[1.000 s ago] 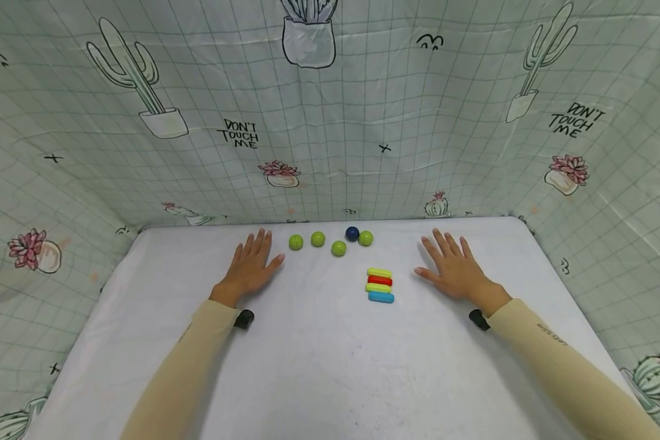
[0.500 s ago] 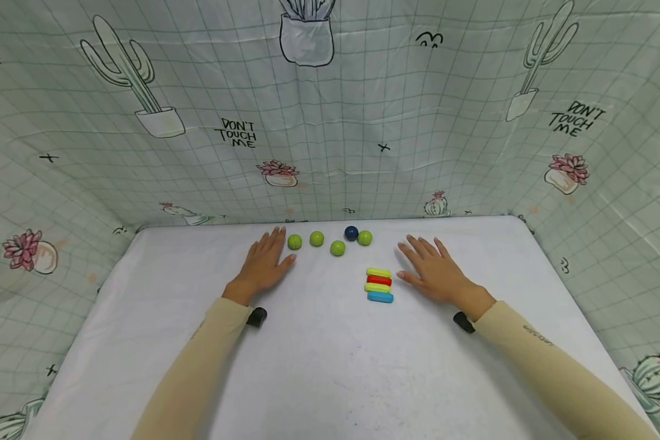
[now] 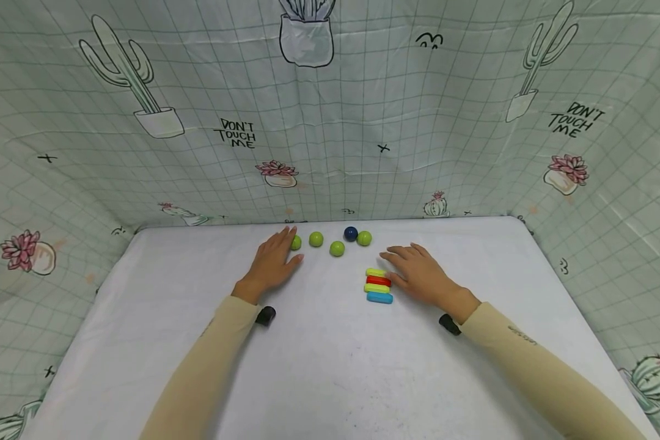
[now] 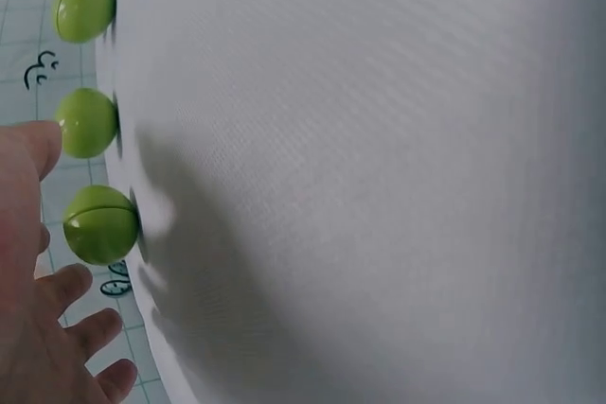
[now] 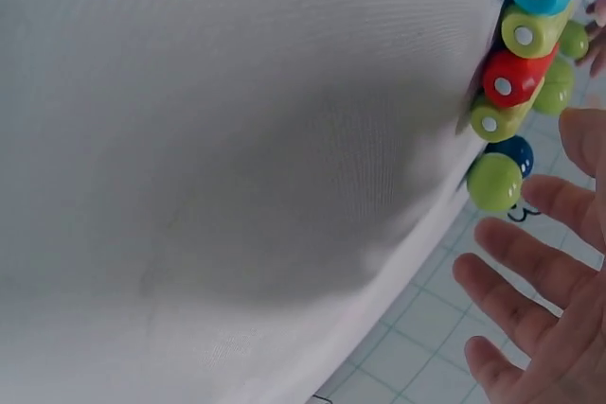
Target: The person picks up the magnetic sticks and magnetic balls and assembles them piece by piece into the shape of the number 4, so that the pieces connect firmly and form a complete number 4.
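Note:
My left hand (image 3: pixel 271 261) hovers with spread fingers beside the leftmost green ball (image 4: pixel 100 225), partly covering it in the head view. Several green balls (image 3: pixel 337 248) and one dark blue ball (image 3: pixel 351 234) lie along the far part of the table. Over the right end of a row of short sticks reaches my right hand (image 3: pixel 419 273), its fingers loosely bent and holding nothing. That row has a yellow stick (image 3: pixel 375 272), a red stick (image 3: pixel 378 281), another yellow stick (image 3: pixel 376 288) and a blue stick (image 3: pixel 380 297), side by side. Their pale round ends face the right wrist view.
A white-covered table (image 3: pixel 330 366) spreads under both arms. Behind and beside it hangs a grid-patterned curtain (image 3: pixel 341 110) with cactus drawings. Dark wrist cameras (image 3: pixel 266 316) sit under the sleeves.
Both hands have moved inward: the left rightward to the leftmost green ball, the right leftward to the sticks. The right fingers have bent. Balls and sticks stay in place.

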Available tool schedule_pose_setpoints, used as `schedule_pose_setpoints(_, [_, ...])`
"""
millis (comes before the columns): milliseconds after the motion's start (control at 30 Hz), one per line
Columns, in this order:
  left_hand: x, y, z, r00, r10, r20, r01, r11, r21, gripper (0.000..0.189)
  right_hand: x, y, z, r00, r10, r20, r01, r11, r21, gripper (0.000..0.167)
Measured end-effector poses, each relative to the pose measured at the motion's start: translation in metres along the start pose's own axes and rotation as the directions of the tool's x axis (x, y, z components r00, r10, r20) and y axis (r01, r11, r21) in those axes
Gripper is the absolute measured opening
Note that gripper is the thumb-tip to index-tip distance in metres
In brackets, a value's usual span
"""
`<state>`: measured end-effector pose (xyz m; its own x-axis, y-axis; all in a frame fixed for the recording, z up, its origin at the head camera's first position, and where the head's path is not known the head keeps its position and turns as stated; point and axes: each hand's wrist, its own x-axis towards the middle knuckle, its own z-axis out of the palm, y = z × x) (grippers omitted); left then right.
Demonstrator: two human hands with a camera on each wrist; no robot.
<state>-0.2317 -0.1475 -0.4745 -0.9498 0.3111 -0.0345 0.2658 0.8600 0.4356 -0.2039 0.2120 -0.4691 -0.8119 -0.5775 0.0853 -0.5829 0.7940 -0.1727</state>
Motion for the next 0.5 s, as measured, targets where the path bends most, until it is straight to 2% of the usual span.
schedule_pose_setpoints(500, [0.0031, 0.0061, 0.0029, 0.999, -0.001, -0.043, 0.002, 0.999, 0.035, 0.06, 0.0109, -0.0068, 0.0066, 1.0, -0.022, -0.022, 0.021, 1.0, -0.017, 0.03])
